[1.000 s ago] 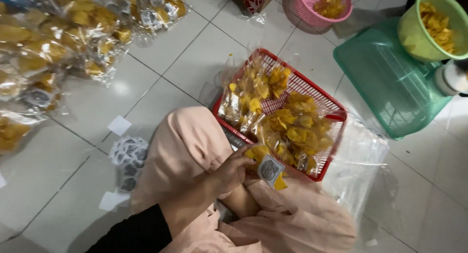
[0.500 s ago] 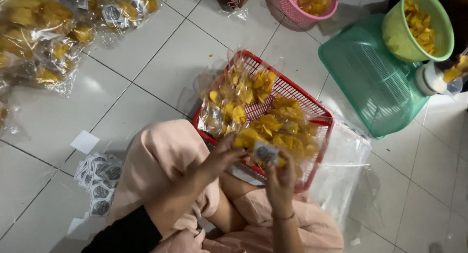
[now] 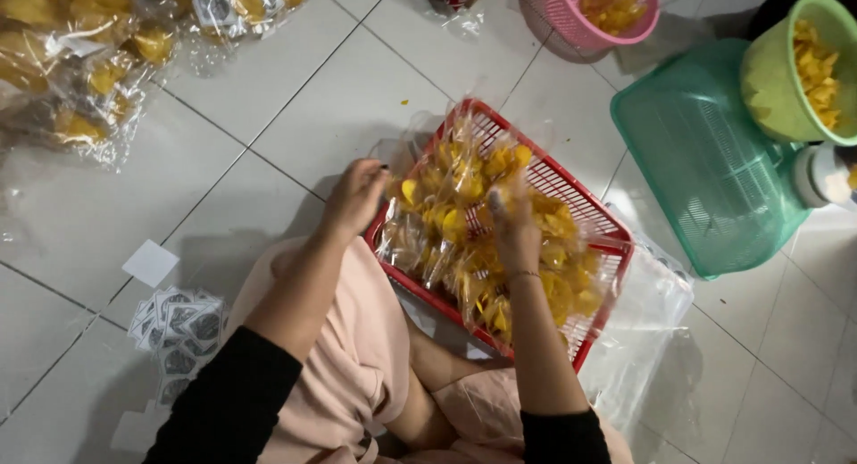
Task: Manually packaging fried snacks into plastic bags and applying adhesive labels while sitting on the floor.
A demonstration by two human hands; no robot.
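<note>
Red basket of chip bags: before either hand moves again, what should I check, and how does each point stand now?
1. Red basket flat on the floor tiles: ok.
2. Left hand at the basket's near-left rim: ok.
3. Right hand over the chip bags: ok.
4. Whether the right hand holds a bag: cannot tell.
5. Stack of labels within reach beside the knee: ok.

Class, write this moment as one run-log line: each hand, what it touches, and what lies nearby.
left hand: on red basket edge | right hand: on bagged yellow chips | nearby: green tray, sticker pile
</note>
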